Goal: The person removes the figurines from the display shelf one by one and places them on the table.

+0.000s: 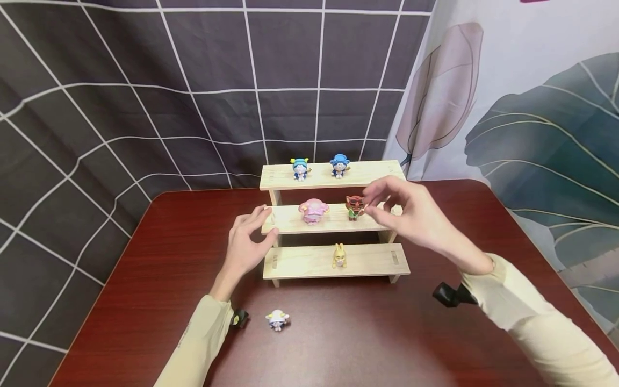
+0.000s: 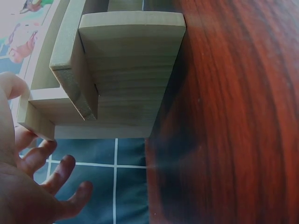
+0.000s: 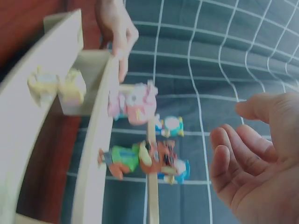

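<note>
A three-tier wooden display stand [image 1: 300, 265] stands on the table. My left hand [image 1: 245, 244] holds the left end of its middle shelf, thumb at one edge and fingers at the other, as the left wrist view [image 2: 37, 179] shows. By the right end of that shelf is my right hand [image 1: 411, 215], fingers loosely bent and nothing in them. Just beside its fingertips stands a red-brown figurine in green [image 1: 354, 204]; a gap between them shows in the right wrist view [image 3: 161, 156]. Left of it on the same shelf is a pink figurine [image 1: 313, 211].
Two blue figurines [image 1: 300, 169] [image 1: 340, 166] stand on the top shelf. A yellow rabbit-eared figurine [image 1: 339, 256] sits on the lowest one. Near my left wrist, a white figurine [image 1: 277, 320] stands on the red-brown table [image 1: 358, 333]. A dark checked curtain [image 1: 208, 113] hangs behind.
</note>
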Available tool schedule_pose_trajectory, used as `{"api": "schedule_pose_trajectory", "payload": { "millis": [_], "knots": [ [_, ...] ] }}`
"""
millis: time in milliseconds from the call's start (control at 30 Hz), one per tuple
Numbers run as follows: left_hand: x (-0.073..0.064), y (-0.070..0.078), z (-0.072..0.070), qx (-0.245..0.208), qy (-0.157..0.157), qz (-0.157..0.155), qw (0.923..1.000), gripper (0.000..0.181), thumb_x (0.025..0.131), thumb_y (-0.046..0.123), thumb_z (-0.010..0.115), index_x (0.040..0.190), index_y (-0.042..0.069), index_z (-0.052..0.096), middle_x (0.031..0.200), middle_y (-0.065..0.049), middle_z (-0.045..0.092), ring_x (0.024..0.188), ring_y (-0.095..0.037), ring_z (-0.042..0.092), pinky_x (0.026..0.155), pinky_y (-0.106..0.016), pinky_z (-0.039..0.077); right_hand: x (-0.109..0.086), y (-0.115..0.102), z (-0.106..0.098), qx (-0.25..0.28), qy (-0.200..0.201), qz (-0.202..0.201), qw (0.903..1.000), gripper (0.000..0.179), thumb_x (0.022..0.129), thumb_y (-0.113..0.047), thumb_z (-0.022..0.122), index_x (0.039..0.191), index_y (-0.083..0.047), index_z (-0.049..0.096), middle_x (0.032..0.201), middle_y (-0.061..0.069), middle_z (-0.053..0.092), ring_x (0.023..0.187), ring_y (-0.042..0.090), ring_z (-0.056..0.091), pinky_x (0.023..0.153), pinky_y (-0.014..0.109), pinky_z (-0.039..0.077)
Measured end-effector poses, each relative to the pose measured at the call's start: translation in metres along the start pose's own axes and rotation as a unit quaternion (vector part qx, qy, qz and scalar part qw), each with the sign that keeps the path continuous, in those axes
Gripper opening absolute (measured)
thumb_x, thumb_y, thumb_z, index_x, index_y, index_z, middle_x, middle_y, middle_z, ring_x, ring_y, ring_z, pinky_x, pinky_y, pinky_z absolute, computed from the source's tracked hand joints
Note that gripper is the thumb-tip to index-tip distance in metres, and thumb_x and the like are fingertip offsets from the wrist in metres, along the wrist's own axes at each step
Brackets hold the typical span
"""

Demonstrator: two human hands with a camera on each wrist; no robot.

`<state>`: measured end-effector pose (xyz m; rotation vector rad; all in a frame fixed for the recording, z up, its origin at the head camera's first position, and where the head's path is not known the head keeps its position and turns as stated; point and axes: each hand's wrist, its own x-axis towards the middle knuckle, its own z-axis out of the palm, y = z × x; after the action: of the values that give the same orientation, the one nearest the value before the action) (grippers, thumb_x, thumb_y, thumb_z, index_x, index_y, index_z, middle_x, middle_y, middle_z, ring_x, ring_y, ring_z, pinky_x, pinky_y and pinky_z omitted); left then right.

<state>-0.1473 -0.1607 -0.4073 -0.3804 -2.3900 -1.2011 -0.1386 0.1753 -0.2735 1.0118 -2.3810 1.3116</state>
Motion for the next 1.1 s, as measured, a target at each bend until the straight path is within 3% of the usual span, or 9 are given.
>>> {"api": "schedule_pose_trajectory", "payload": {
  "millis": [300, 800, 1100],
  "knots": [
    [0.0, 0.0, 0.0, 0.003, -0.002, 0.003, 1.0, 0.046, 0.086, 0.022, 0.075, 0.131, 0.011, 0.069, 0.138, -0.01, 0.059, 0.111, -0.033, 0.052, 0.092, -0.052, 0.039, 0.028, 0.019, -0.016, -0.026, 0.035, 0.03, 0.9986, 0.022, 0.085, 0.007, 0.071, 0.106, 0.002, 0.067, 0.094, 0.011, 0.07, 0.083, 0.006, 0.063, 0.066, 0.019, 0.047],
    [-0.001, -0.002, 0.0, 0.005, -0.003, 0.003, 1.0, 0.046, 0.086, 0.022, 0.075, 0.13, 0.011, 0.069, 0.139, -0.01, 0.059, 0.112, -0.033, 0.052, 0.092, -0.053, 0.039, 0.052, 0.044, -0.016, -0.035, 0.017, 0.084, 0.9957, 0.025, 0.087, 0.0, 0.072, 0.112, 0.002, 0.065, 0.101, 0.015, 0.069, 0.085, 0.011, 0.061, 0.07, 0.02, 0.046],
    [-0.001, -0.002, 0.0, 0.008, -0.003, 0.008, 0.9999, 0.047, 0.086, 0.022, 0.075, 0.131, 0.01, 0.068, 0.139, -0.011, 0.059, 0.112, -0.034, 0.052, 0.092, -0.054, 0.04, 0.062, 0.055, -0.01, -0.025, 0.001, 0.086, 0.9959, 0.029, 0.088, 0.0, 0.072, 0.116, 0.003, 0.064, 0.102, 0.017, 0.069, 0.086, 0.015, 0.061, 0.073, 0.022, 0.047]
  ]
}}
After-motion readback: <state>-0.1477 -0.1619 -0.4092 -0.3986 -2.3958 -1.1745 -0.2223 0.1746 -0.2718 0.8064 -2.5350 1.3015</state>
